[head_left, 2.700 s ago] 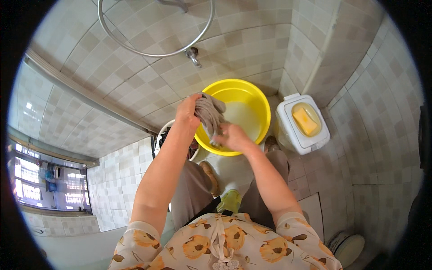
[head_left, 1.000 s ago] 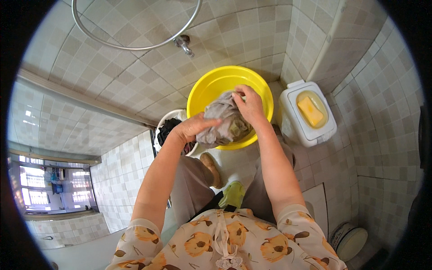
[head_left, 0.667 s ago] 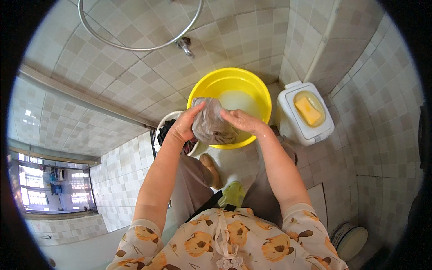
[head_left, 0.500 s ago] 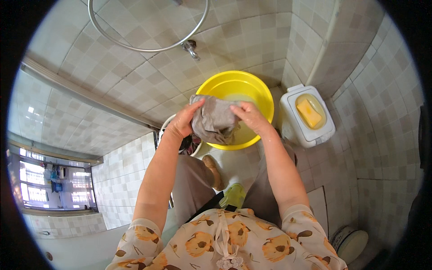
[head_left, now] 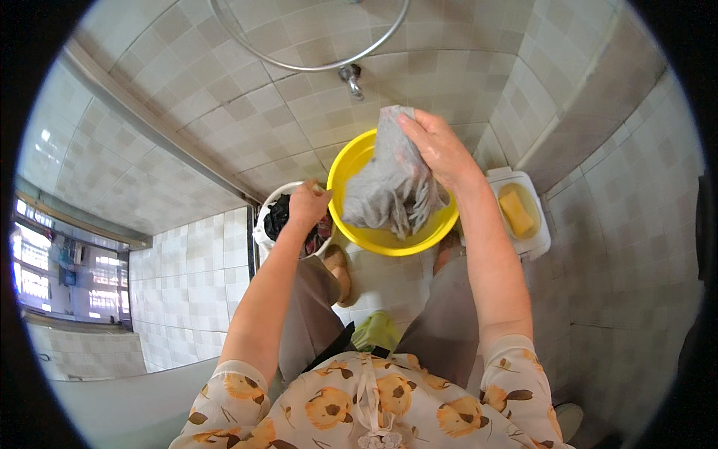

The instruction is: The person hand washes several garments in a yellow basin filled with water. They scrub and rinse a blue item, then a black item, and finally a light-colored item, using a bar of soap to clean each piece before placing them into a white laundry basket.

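Note:
A limp grey cloth (head_left: 396,183) hangs bunched over the yellow basin (head_left: 360,241), its lower folds drooping inside the rim. My right hand (head_left: 441,150) grips its upper edge, thumb on the near side. Whether it is a particular garment, the folds do not show. My left hand (head_left: 308,203) is off the cloth, just left of the basin's rim and above a white bucket (head_left: 262,233) of dark and reddish clothes (head_left: 278,217). Its fingers are curled together; anything between them is hidden. The cloth covers most of the basin's inside.
To the right stands a white lidded bin (head_left: 540,241) with a yellow block, like soap (head_left: 516,212), in a dish on top. A metal tap (head_left: 351,81) and a looping shower hose (head_left: 314,69) are on the tiled wall ahead. My feet are behind the basin.
My left hand has let go of the cloth and moved to the basin's left side. My right hand has lifted its end up and away, so the cloth now hangs loosely.

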A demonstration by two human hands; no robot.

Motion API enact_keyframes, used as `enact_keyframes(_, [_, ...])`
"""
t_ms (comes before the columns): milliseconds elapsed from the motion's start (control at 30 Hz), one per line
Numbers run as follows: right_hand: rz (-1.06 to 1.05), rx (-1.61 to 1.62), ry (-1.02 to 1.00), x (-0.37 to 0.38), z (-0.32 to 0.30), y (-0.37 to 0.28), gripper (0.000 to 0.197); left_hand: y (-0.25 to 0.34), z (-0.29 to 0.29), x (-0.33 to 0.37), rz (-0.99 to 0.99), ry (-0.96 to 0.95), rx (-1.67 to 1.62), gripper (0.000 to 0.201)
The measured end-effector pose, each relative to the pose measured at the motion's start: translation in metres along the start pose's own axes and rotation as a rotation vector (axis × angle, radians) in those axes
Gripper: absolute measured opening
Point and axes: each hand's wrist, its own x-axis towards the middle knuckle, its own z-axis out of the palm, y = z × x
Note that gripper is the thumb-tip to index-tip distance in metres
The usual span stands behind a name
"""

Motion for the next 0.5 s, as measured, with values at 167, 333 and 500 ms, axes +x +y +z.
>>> enact_keyframes(167, [0.081,-0.159,0.045,0.014,0.010,-0.019,0.027,0.099,0.005,-0.039,0.578,0.197,-0.609,0.058])
enact_keyframes(333, [0.007,-0.023,0.174,0.035,0.006,-0.047,0.026,0.068,0.046,-0.041,0.656,0.077,-0.105,0.066])
enact_keyframes(500, [-0.044,-0.139,0.191,0.054,-0.012,-0.081,0.025,0.029,0.078,-0.065,0.502,-0.186,0.213,0.080])
